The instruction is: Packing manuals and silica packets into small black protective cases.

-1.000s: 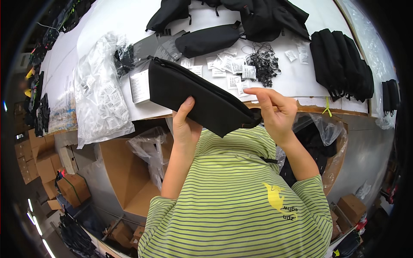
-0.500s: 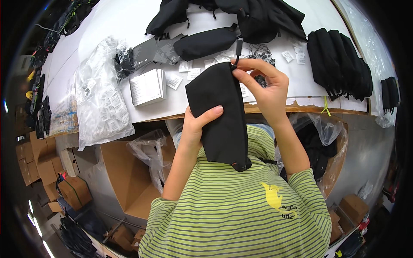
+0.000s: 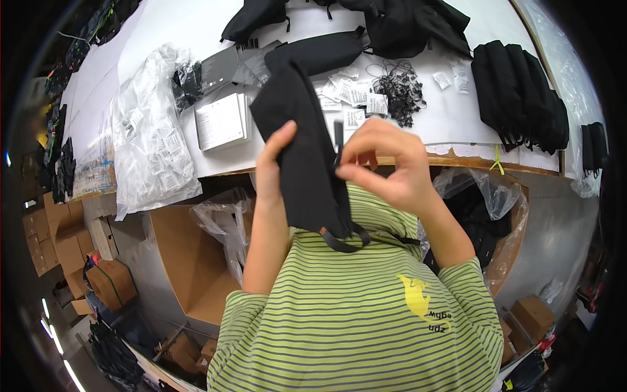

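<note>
One left hand (image 3: 269, 171): from my remote seat I see it grasping the pouch along its left side, thumb laid over the face.
Right hand (image 3: 392, 160): thumb and forefinger pinched together on a slim black pull tab (image 3: 338, 135), which stands up beyond the fingertips.
Pouch in work: one long, flat, black fabric pouch (image 3: 299, 140), raised between the hands above the counter's front edge, its upper end leaning left; I can see a black strap loop (image 3: 346, 247) at its lower end.
Close by on the counter (image 3: 450, 127): a block of white printed cards (image 3: 221, 124) left of the pouch; small white printed tags (image 3: 356, 95) scattered to the right, beside a tangled heap of thin black cords (image 3: 401, 98).
Farther back: a rounded black fabric pouch (image 3: 323, 53) lying flat, with dark grey cards (image 3: 221, 73) to its left.
Left end: a crumpled clear plastic bag (image 3: 153, 147) holding white tags, hanging over the edge.
Right end: a row of folded black fabric pieces (image 3: 516, 98) set side by side, a neon yellow cord (image 3: 497, 161) at the edge near them.
Below: I make out an open brown cardboard box (image 3: 179, 261) with clear film (image 3: 228, 225) inside.
</note>
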Tool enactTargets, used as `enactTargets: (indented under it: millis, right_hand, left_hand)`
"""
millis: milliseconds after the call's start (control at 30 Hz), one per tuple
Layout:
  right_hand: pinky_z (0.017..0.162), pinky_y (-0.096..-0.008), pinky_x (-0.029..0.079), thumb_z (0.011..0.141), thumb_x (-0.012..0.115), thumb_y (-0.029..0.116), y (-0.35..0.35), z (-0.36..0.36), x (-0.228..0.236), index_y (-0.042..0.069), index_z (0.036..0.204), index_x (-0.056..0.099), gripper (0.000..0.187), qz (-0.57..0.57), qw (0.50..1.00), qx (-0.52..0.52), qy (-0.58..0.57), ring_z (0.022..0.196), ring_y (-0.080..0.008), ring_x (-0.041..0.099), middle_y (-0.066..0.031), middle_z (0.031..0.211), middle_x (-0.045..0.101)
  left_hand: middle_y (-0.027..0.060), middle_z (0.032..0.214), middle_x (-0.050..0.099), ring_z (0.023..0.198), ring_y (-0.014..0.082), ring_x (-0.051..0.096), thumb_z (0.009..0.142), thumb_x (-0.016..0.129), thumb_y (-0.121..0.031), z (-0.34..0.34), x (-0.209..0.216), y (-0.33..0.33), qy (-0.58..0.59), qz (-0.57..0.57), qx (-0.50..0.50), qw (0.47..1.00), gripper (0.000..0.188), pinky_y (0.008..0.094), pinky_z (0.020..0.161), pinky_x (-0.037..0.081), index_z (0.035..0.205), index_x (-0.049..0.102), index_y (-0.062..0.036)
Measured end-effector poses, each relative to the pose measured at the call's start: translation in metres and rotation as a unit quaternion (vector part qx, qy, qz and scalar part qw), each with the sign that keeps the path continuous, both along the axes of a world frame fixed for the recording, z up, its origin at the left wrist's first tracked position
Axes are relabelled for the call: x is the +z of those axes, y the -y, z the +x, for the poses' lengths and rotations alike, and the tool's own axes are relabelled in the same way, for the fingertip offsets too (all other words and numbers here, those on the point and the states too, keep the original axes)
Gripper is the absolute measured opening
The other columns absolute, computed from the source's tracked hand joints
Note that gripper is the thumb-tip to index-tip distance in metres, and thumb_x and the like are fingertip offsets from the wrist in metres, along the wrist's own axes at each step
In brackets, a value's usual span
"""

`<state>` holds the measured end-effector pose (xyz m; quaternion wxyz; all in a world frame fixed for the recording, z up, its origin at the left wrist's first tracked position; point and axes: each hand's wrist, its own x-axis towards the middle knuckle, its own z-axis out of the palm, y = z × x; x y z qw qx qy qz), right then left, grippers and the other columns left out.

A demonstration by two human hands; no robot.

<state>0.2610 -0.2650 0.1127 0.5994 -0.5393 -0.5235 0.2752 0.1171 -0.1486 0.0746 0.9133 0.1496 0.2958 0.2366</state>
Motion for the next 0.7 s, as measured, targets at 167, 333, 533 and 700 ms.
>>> enactTargets:
  millis: [167, 333, 533, 700]
  right_hand:
    - [0.052, -0.0211, 0.038, 0.070, 0.074, 0.003, 0.010, -0.010, 0.001, 0.005, 0.077, 0.066, 0.011, -0.008, 0.997, 0.078, -0.016, 0.064, -0.0093, 0.053, -0.0011, 0.073, 0.062]
    - [0.058, -0.0261, 0.043, 0.074, 0.074, 0.012, 0.012, -0.004, 0.001, 0.007, 0.085, 0.064, 0.015, -0.102, 0.995, 0.004, 0.012, 0.068, -0.0140, 0.057, -0.0021, 0.078, 0.062]
    - [0.076, -0.0349, 0.048, 0.066, 0.075, 0.012, 0.004, -0.007, 0.005, 0.014, 0.111, 0.063, 0.047, 0.019, 0.909, -0.099, 0.406, 0.085, -0.0239, 0.058, -0.0042, 0.098, 0.060]
    - [0.070, -0.0314, 0.052, 0.062, 0.072, -0.003, 0.004, 0.007, -0.004, 0.013, 0.114, 0.064, 0.055, -0.039, 0.930, -0.053, 0.362, 0.085, -0.0224, 0.062, -0.0064, 0.102, 0.061]
  left_hand:
    - [0.0100, 0.073, 0.063, 0.059, 0.0179, 0.062, 0.093, 0.051, -0.029, -0.005, 0.000, -0.023, 0.043, 0.022, 0.026, 0.999, 0.027, 0.0252, 0.050, 0.051, 0.091, 0.061, -0.0044]
    - [0.0108, 0.089, 0.067, 0.077, 0.0216, 0.067, 0.092, 0.053, -0.025, -0.005, 0.006, -0.021, -0.044, 0.001, 0.103, 0.994, 0.028, 0.0305, 0.064, 0.056, 0.103, 0.060, -0.0005]
    - [0.0129, 0.115, 0.060, 0.105, 0.0231, 0.060, 0.093, 0.052, -0.019, -0.006, 0.000, -0.005, -0.045, 0.003, 0.067, 0.997, 0.032, 0.0348, 0.091, 0.050, 0.117, 0.052, 0.0015]
    - [0.0130, 0.129, 0.047, 0.114, 0.0245, 0.052, 0.095, 0.052, -0.024, -0.019, -0.002, 0.018, 0.016, -0.027, 0.002, 0.999, 0.041, 0.0398, 0.091, 0.050, 0.128, 0.042, -0.0023]
